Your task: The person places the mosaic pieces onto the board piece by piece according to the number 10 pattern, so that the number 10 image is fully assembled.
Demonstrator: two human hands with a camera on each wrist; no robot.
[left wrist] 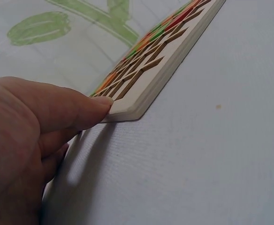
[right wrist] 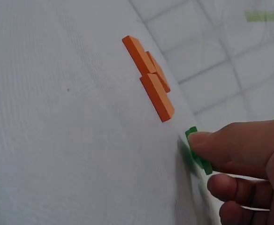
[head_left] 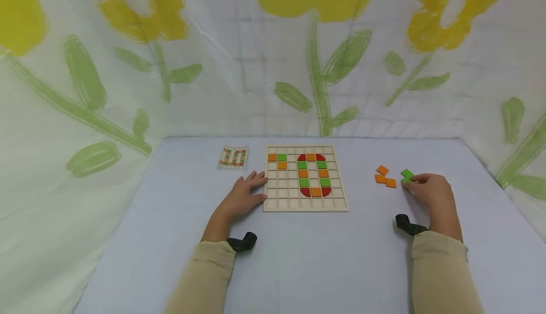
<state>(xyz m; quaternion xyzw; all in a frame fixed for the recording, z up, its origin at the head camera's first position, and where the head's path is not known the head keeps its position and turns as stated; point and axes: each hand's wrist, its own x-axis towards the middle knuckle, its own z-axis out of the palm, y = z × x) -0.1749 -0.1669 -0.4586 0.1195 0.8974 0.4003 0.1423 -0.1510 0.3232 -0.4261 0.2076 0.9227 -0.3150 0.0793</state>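
Note:
My left hand (head_left: 244,194) lies at the left edge of a wooden grid board (head_left: 305,207), fingers spread and fairly straight. In the left wrist view its thumb (left wrist: 99,105) rests on the board's near corner. Red, green and orange tiles form an oval ring in the grid, and a few orange and green squares sit in its upper left cells. At the right, my right hand (head_left: 431,193) pinches a green tile (right wrist: 191,132) between thumb and fingers. Another green tile (head_left: 407,173) lies just beyond the fingertips, partly overlapped by them in the right wrist view.
Three orange tiles (head_left: 380,179) lie close together left of my right hand. A small pattern card (head_left: 233,157) with a coloured grid lies left of the board. Behind the white table (head_left: 324,266) hangs a pale curtain (head_left: 213,105) with yellow flowers.

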